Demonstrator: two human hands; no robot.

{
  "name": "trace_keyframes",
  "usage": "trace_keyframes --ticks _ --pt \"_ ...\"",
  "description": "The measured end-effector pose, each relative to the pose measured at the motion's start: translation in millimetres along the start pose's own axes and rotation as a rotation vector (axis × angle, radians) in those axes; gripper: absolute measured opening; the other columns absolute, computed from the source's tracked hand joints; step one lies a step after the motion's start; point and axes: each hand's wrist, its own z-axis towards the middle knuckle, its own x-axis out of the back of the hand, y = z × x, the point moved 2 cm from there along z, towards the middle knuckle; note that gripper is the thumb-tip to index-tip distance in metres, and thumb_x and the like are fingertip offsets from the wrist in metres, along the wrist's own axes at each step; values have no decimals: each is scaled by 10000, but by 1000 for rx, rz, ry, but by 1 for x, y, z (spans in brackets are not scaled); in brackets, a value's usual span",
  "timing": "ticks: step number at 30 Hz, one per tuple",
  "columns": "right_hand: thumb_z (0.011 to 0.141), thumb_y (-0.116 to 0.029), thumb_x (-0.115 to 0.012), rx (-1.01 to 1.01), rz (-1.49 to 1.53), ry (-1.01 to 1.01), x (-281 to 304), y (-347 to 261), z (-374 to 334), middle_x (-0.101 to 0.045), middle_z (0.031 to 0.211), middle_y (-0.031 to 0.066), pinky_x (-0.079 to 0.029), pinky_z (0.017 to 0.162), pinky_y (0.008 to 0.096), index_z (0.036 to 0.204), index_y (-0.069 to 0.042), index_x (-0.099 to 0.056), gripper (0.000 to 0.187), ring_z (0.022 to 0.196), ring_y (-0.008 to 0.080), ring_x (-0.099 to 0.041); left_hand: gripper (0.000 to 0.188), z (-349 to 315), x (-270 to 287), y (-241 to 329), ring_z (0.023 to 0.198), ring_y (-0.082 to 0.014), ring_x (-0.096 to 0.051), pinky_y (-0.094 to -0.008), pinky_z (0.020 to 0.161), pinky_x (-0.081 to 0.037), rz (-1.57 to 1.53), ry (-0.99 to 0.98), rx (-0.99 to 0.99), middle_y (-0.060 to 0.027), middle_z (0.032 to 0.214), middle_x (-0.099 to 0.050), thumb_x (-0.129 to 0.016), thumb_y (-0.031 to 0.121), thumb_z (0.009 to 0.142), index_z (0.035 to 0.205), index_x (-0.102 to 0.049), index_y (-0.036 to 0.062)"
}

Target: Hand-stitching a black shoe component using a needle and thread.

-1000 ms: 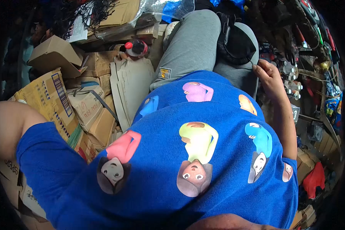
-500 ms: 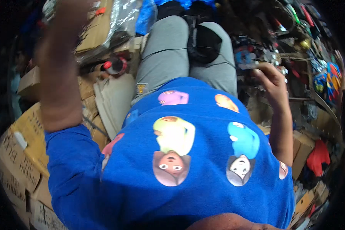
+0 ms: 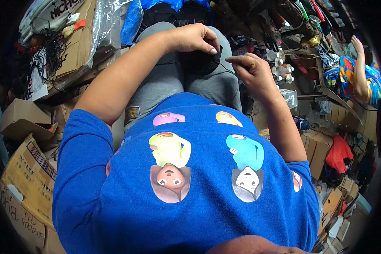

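A dark, rounded black thing (image 3: 197, 63) rests on my lap, its kind hard to make out. My left hand (image 3: 199, 39) reaches over its far edge with the fingers curled and the thumb pressed in, closed on that edge. To the right, my right hand (image 3: 250, 71) is held above my right thigh, fingertips pinched together. A thin black cord (image 3: 227, 69) runs from the black thing across the grey trousers (image 3: 156, 80) towards those fingertips. Part of the black thing is hidden under my left hand.
Cardboard boxes (image 3: 24, 118) are piled at the left, near tangled black cords (image 3: 46, 63). Several small clear bottles (image 3: 283, 70) stand to the right. Another person's arm (image 3: 360, 70) and bright patterned clothing show at the far right. A red cloth (image 3: 339, 153) hangs below.
My left arm has swung down from its raised place at the upper left to the black thing. My right hand has moved in leftwards, closer to my lap.
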Motion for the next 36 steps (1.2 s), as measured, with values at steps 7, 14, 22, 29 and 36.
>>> trace_keyframes --ticks 7,14,22,29,36 --pt "780 -102 -584 -2 -2 -27 1 -9 6 -614 786 129 -482 689 334 946 -61 -686 199 742 255 -618 294 3 6 4 964 -205 -603 -314 935 -415 -85 -112 88 -113 994 -664 -625 124 770 1036 -660 4" --pt "755 -106 -594 41 -225 39 -6 -24 3 -625 802 166 -492 704 380 915 -68 -684 187 755 328 -616 331 1 6 8 983 -212 -599 -310 949 -405 -130 -123 129 -123 1003 -664 -608 65 712 1033 -670 16" --pt "743 -104 -627 67 -230 165 -29 -5 -13 -629 708 122 -451 746 370 974 -124 -654 233 675 295 -605 317 12 4 3 938 -192 -586 -292 862 -415 -156 -95 321 -85 974 -675 -597 41 685 986 -699 55" --pt "771 -106 -618 203 -352 134 -23 -8 3 -625 659 75 -403 733 350 943 -138 -657 180 625 261 -578 320 14 5 0 946 -187 -583 -293 846 -418 -115 -60 330 -80 974 -675 -617 49 687 997 -696 64" --pt "813 -136 -573 218 -473 107 -19 -9 8 -628 659 73 -381 752 363 906 -162 -667 135 633 240 -592 309 19 6 -2 969 -205 -602 -306 928 -413 -121 -141 267 -103 979 -674 -622 44 709 1012 -679 24"
